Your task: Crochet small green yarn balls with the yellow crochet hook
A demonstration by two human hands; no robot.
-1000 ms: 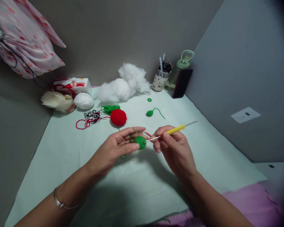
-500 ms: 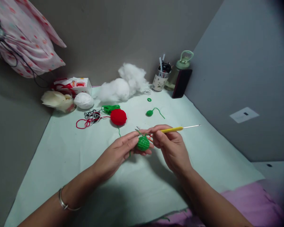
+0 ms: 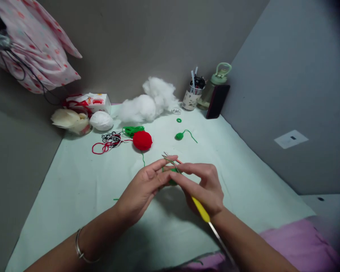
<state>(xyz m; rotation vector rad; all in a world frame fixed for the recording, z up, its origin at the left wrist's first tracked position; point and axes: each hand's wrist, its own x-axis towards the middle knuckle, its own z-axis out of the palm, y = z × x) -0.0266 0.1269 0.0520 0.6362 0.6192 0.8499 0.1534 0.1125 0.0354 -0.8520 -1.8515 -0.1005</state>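
The green ball (image 3: 173, 182) is being gripped, partly hidden, in the left hand (image 3: 143, 187). Just right of it, the yellow hook (image 3: 201, 210) is being clasped in the curled right hand (image 3: 206, 189), slanting nearward. Beyond the grip, leftward, red yarn (image 3: 142, 140) is being observed.

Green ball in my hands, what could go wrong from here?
The scissors look close behind your left hand and might nick you. The hook in your right hand slants back toward your body and could poke. The green ball is mostly covered, so a slipped stitch may go unseen.
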